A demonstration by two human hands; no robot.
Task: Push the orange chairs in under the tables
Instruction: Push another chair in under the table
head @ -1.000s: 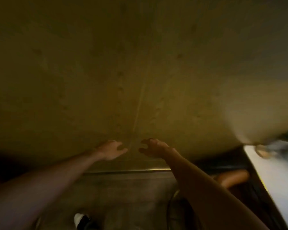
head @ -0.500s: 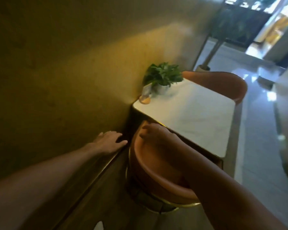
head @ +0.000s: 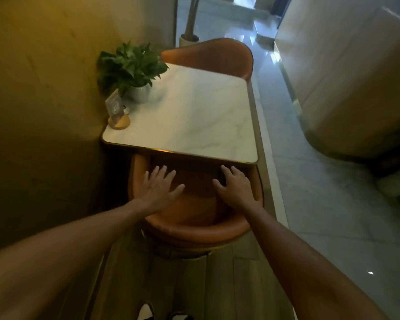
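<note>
A white marble table [head: 194, 116] stands against the wall. An orange tub chair [head: 194, 229] sits at its near edge, its seat front under the tabletop. My left hand [head: 158, 188] hovers over the chair's left side with fingers spread, and my right hand [head: 234, 187] is spread over the right side; neither holds anything. Whether they touch the chair I cannot tell. A second orange chair [head: 213, 56] stands at the table's far edge.
A potted plant [head: 131, 70] and a small sign on a wooden base [head: 117, 112] stand on the table's left side. The yellow wall [head: 44, 88] runs along the left. A tiled aisle [head: 310, 204] and a curved counter [head: 356, 88] lie right.
The view swung from the wall to the table and chair. Both hands moved from the wall area to above the near chair, fingers spread.
</note>
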